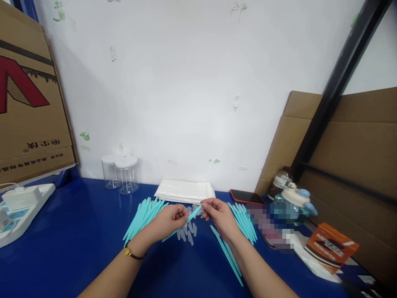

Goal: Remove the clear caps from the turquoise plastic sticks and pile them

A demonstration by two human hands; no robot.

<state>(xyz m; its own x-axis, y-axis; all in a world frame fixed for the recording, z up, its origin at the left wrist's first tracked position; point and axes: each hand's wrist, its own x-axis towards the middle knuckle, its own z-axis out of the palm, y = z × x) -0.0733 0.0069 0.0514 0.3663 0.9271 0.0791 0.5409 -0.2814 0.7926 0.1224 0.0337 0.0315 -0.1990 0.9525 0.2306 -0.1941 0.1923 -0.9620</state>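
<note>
Hands (169,219) (2) hold 1 turquoise stick (194,213), 2 jars (127,179) behind.

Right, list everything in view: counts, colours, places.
Slim pointed sticks: many, turquoise, piled left and right, two loose, one held
Small flat pieces: many, translucent grey, centre
Flat packets: one stack, white, back centre
Round plastic jars: two, clear and white, back left
Long power strip: one, white, left edge
Flat phone: one, black and orange, back right
Pixelated patch: contents unclear, right
Capped bottle: one, brown, back right
Lidded rounded jug: one, teal and cream, right
Printed pouch: one, orange, on white paper
Printed cardboard box: one, brown, left
Cardboard panels: several, brown, right
Slanted post: one, black, right
Wall: one, white, behind
Table: one, blue, beneath
Left grip: one, bare hand, holding stick
Right grip: one, bare hand, at stick's tip
</note>
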